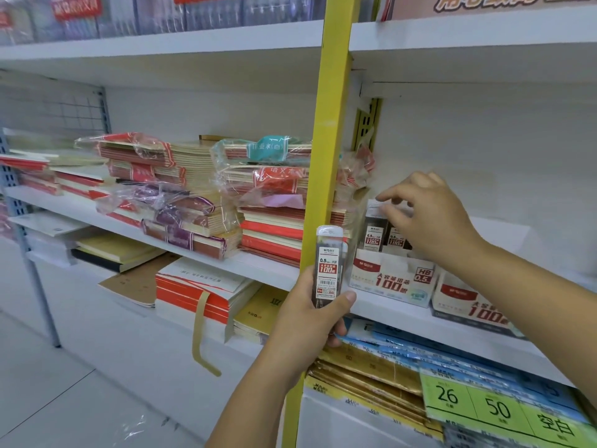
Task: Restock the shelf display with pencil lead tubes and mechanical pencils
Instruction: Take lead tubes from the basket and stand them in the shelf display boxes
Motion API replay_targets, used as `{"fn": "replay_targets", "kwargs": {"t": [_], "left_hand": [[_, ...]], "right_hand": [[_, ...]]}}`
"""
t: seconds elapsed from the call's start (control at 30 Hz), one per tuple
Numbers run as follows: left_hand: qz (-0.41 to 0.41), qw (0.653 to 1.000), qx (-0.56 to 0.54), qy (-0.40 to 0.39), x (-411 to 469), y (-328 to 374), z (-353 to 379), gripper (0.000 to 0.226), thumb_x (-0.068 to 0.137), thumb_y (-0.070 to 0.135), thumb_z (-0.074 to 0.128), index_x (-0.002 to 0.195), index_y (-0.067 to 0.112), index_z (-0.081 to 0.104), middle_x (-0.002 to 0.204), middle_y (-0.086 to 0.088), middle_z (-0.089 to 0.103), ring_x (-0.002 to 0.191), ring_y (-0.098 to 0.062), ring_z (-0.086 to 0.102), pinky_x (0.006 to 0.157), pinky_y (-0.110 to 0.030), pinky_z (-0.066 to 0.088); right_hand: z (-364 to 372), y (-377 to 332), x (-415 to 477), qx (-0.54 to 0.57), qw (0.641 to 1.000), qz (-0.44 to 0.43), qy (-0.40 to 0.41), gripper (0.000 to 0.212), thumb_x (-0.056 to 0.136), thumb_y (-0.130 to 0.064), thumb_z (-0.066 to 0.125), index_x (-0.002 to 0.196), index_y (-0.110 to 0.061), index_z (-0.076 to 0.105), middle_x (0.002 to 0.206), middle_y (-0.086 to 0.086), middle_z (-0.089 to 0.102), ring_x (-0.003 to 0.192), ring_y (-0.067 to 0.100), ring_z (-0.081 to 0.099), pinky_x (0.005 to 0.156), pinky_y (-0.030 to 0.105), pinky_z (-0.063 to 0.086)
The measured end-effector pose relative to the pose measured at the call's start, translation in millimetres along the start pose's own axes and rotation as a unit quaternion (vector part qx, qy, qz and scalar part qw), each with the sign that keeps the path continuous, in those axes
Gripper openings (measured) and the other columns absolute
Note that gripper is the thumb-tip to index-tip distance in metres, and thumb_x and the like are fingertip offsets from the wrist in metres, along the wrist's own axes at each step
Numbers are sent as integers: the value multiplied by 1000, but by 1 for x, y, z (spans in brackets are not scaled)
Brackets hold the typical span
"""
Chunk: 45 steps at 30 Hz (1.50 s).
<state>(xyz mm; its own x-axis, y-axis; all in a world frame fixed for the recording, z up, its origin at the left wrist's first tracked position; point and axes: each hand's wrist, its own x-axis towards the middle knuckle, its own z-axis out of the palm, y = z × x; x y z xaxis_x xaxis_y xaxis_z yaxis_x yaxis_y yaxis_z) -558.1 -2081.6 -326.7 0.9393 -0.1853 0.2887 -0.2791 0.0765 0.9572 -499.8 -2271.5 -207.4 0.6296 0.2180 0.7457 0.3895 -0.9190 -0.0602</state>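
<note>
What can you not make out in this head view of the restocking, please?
Head view:
Tube count in the display box: the right hand covers part of it.
Inside the second box: the right forearm hides it.
Fine print on the lead tube in the left hand: too small.

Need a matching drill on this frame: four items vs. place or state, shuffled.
Items:
1 left hand
2 right hand
3 yellow post
4 green tags

Place or state:
A reaches the boxed tubes in the display box
B lower right of the view
C grips one lead tube, upright
D stands between the two shelf bays

Pairs: 1-C; 2-A; 3-D; 4-B
</note>
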Motion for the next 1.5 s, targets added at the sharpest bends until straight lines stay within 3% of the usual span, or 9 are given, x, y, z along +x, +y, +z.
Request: {"fn": "replay_targets", "kwargs": {"t": [0.13,0.23,0.5,0.6,0.7,0.8,1.1,1.3,1.5], "left_hand": [[16,1000,14,-18,-1,5,3,25,95,28,67,109,48,58,72,9,65,61,-6,61,57,-21,52],[20,999,31,-22,-2,8,8,28,94,28,68,111,48,57,72,12,65,61,-5,61,56,-20,52],[15,999,40,4,-2,5,4,25,95,29,66,111,44,55,73,14,67,62,-5,63,59,-21,55],[7,999,26,26,0,3,0,25,100,28,58,109,51,53,78,10,69,64,-7,66,61,-23,56],[0,999,12,32,1,2,0,28,103,27,53,108,55,52,82,4,69,66,-10,67,60,-23,56],[-1,999,11,33,1,0,-1,27,103,28,52,109,54,52,82,5,70,66,-9,67,60,-23,56],[1,1000,7,30,3,-4,-4,25,103,27,52,115,48,53,80,9,70,66,-10,68,60,-24,56],[1,999,11,33,3,-3,-5,25,103,27,52,111,51,53,81,8,71,66,-8,69,60,-23,57],[-3,1000,11,26,2,-2,-5,26,103,28,52,113,53,51,85,7,72,70,-9,71,63,-25,59]], "right_hand": [[-20,-27,-22,259,961,43,-93,14,86,-48,56,99,-48,63,86,-23,66,83,-4,62,66,13,48],[-21,-40,-31,296,936,57,-180,30,78,-53,65,108,-49,63,89,-21,67,79,-1,64,61,15,49],[-35,-25,-25,426,885,185,-42,9,91,-15,63,96,-23,63,84,-8,75,71,8,71,60,18,52],[-51,-14,-16,360,923,131,14,13,90,-15,64,94,-27,60,85,-7,73,74,6,69,60,19,54],[-51,-12,-16,310,947,78,-7,19,88,-18,66,92,-35,59,89,-6,69,83,11,67,71,27,56],[-36,-13,-17,229,972,46,-36,23,88,-20,66,89,-40,56,87,-13,65,82,-3,62,70,17,52],[9,-1,-7,193,968,117,-110,24,87,-17,69,103,-32,58,87,-16,65,78,-4,61,60,16,45],[-1,1,1,204,970,129,-41,27,87,-14,68,91,-39,58,89,-15,66,78,-1,61,63,15,45],[12,4,1,1,998,20,-55,23,97,-23,54,115,-19,69,102,-6,48,94,10,46,76,28,41]]}}
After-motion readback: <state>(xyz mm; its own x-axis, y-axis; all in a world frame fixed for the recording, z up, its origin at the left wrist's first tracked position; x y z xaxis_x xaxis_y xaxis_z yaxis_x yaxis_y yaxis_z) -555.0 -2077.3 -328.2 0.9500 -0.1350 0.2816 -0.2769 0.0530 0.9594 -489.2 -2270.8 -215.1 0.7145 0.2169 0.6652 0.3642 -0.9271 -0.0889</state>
